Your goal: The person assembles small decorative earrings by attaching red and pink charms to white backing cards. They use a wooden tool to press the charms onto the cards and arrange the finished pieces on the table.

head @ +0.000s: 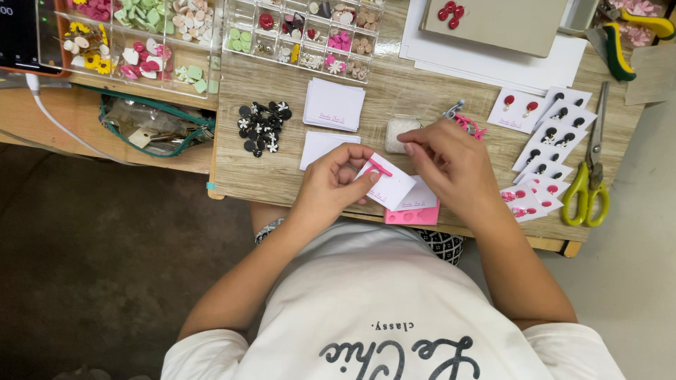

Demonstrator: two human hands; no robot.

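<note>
My left hand [336, 179] pinches a small white card [391, 187] with a pink T-shaped earring piece [379, 167] lying on it, thumb pressed on the card's edge. My right hand [451, 163] hovers just right of it, fingers curled over the card's far corner, touching it. A second white card [421, 197] and a pink pad [414, 215] lie under them at the table's near edge. A pile of pink pieces [470, 127] sits behind my right hand.
A stack of blank white cards [334, 103] and a heap of black flower pieces [262, 127] lie to the left. Clear compartment boxes [303, 32] of coloured beads stand at the back. Finished earring cards [553, 137] fan out right, beside yellow-handled scissors [590, 184].
</note>
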